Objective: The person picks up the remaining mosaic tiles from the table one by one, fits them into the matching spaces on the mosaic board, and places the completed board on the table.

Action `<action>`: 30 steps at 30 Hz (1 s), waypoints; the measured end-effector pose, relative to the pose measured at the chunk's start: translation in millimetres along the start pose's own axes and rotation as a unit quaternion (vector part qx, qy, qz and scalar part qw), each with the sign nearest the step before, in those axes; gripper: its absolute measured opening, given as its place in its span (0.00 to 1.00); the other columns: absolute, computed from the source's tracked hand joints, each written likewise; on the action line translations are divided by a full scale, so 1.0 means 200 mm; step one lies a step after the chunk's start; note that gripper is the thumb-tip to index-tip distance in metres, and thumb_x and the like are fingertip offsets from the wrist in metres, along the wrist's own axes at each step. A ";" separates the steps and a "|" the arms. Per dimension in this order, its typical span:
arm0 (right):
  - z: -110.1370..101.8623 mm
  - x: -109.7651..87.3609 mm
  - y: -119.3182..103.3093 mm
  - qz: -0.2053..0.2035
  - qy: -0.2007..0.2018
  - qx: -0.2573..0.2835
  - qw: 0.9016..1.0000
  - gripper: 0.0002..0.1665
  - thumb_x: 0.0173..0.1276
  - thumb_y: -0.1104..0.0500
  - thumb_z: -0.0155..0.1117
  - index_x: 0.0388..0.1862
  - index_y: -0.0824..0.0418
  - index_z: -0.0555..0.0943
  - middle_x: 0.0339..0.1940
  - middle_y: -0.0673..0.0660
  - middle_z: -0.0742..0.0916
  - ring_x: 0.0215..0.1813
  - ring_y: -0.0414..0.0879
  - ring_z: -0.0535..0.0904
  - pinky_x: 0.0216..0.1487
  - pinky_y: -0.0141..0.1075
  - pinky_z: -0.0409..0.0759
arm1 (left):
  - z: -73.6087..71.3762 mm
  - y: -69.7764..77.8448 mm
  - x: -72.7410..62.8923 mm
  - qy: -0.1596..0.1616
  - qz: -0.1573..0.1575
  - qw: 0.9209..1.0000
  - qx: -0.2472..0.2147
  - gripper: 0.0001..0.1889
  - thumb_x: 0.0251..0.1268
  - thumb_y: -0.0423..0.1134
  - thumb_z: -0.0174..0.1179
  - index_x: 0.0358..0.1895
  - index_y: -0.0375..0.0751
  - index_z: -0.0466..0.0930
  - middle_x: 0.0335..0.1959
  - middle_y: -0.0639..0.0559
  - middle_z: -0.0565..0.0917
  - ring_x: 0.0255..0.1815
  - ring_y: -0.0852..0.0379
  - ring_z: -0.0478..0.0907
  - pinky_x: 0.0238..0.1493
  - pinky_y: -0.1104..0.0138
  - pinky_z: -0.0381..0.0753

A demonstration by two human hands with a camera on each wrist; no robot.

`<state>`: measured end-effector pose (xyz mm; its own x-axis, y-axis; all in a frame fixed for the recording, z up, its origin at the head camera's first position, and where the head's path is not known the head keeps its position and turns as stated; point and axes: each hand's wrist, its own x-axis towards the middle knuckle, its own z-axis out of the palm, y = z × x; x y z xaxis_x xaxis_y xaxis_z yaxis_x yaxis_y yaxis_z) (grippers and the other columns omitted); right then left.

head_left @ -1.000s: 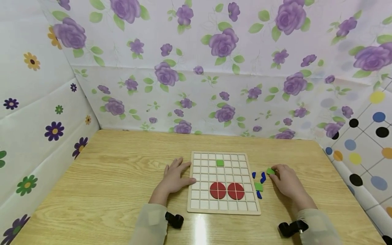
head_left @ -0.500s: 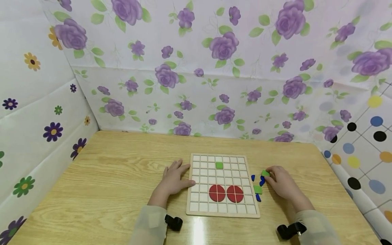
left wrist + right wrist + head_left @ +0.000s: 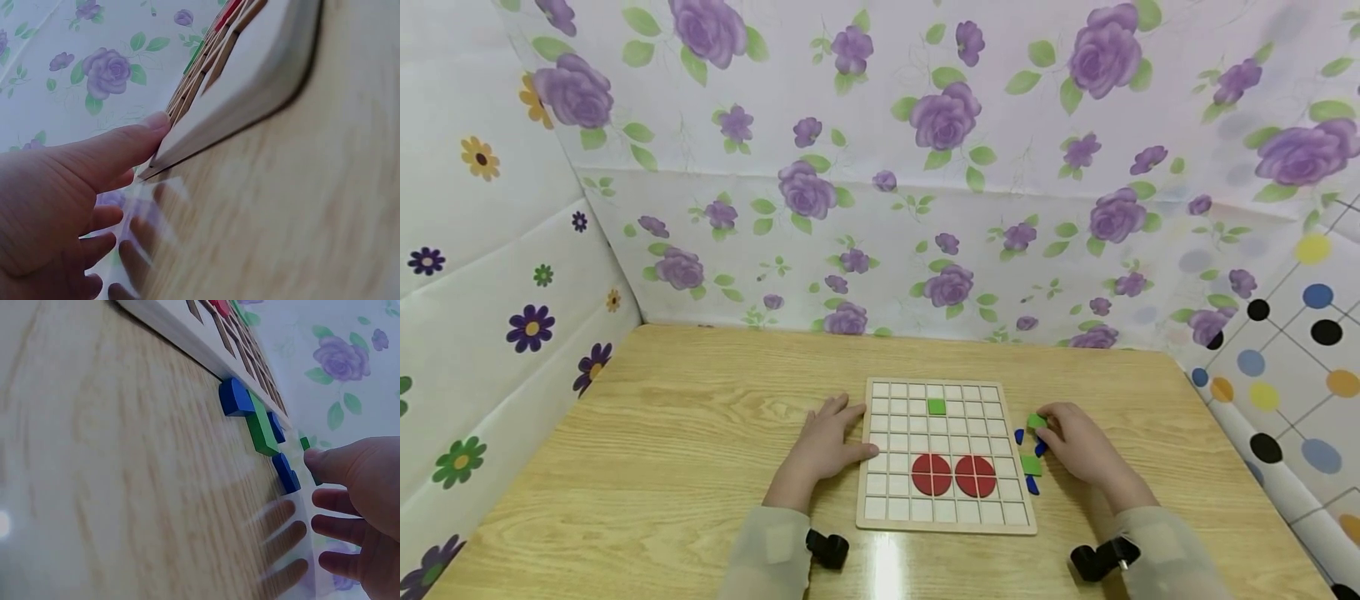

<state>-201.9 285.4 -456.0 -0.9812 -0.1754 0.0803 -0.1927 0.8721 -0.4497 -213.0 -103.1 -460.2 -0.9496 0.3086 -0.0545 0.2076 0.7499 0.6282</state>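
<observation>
A square wooden grid board [image 3: 895,527] lies on the table. One green square tile [image 3: 937,407] sits in an upper cell, and red quarter pieces form two circles [image 3: 932,475] lower down. My left hand [image 3: 826,446] rests at the board's left edge, fingers spread and thumb on the rim [image 3: 187,147]. Just right of the board, my right hand [image 3: 1081,446] pinches another green square tile [image 3: 1036,422] between thumb and fingers. In the right wrist view the thumb partly hides that tile [image 3: 305,443]. Below it, a loose green tile [image 3: 1032,465] lies against the board's right edge.
Several small blue curved pieces [image 3: 1033,485] lie around the loose green tile, close to the board's right side. The wooden table [image 3: 700,433] ends at flowered cloth [image 3: 880,208] behind, with patterned cloth on both sides as well.
My right hand has moved left with the green square tile, over the blue pieces towards the board. The left hand has stayed at the board's left edge.
</observation>
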 end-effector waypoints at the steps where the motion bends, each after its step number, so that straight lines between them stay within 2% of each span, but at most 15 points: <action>1: 0.00 0.00 0.00 -0.001 0.000 0.000 1.000 0.19 0.70 0.60 0.57 0.56 0.70 0.74 0.54 0.71 0.77 0.56 0.64 0.74 0.55 0.58 0.73 | 0.00 0.00 0.00 0.000 0.002 1.000 -0.001 0.37 0.57 0.53 0.65 0.69 0.44 0.66 0.75 0.39 0.55 0.77 0.38 0.44 0.74 0.42 0.38; 6: 0.01 0.02 -0.02 -0.006 -0.002 0.001 1.000 0.19 0.70 0.60 0.57 0.55 0.70 0.74 0.52 0.70 0.78 0.52 0.61 0.76 0.51 0.55 0.75 | 0.01 0.01 0.00 0.005 0.009 1.000 0.010 0.37 0.58 0.53 0.65 0.69 0.42 0.65 0.74 0.40 0.57 0.75 0.38 0.49 0.73 0.44 0.48; 11: 0.02 0.02 -0.02 -0.005 -0.008 0.001 1.000 0.19 0.70 0.60 0.57 0.55 0.70 0.74 0.51 0.69 0.79 0.51 0.59 0.77 0.51 0.55 0.75 | 0.00 0.02 0.00 0.012 0.008 0.999 0.029 0.37 0.57 0.53 0.65 0.68 0.42 0.66 0.73 0.41 0.60 0.74 0.38 0.54 0.69 0.42 0.57; 18: 0.02 0.02 -0.04 -0.006 -0.019 0.003 1.000 0.19 0.70 0.60 0.57 0.55 0.69 0.74 0.49 0.67 0.79 0.49 0.56 0.77 0.49 0.53 0.76 | 0.01 0.03 0.00 0.021 0.013 0.998 0.051 0.34 0.57 0.53 0.65 0.65 0.42 0.70 0.70 0.41 0.65 0.72 0.39 0.59 0.69 0.44 0.60; 27: 0.03 0.05 -0.04 -0.008 -0.033 0.009 0.999 0.19 0.71 0.59 0.55 0.57 0.67 0.73 0.54 0.68 0.79 0.56 0.62 0.76 0.53 0.55 0.75 | 0.00 0.04 -0.01 0.016 0.009 0.999 0.038 0.34 0.57 0.53 0.65 0.65 0.42 0.70 0.70 0.40 0.65 0.72 0.40 0.59 0.68 0.46 0.62; 30: 0.03 0.07 -0.05 -0.004 -0.040 0.010 0.999 0.19 0.72 0.59 0.55 0.58 0.67 0.73 0.54 0.67 0.79 0.55 0.61 0.76 0.52 0.54 0.76 | 0.00 0.04 -0.01 0.014 0.007 0.999 0.035 0.34 0.57 0.53 0.65 0.66 0.42 0.70 0.70 0.40 0.65 0.72 0.40 0.58 0.69 0.47 0.62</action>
<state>-213.0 272.3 -455.1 -0.9757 -0.2188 0.0123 -0.1990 0.8611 -0.4679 -209.2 -98.2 -455.9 -0.9524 0.3040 -0.0233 0.2364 0.7847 0.5730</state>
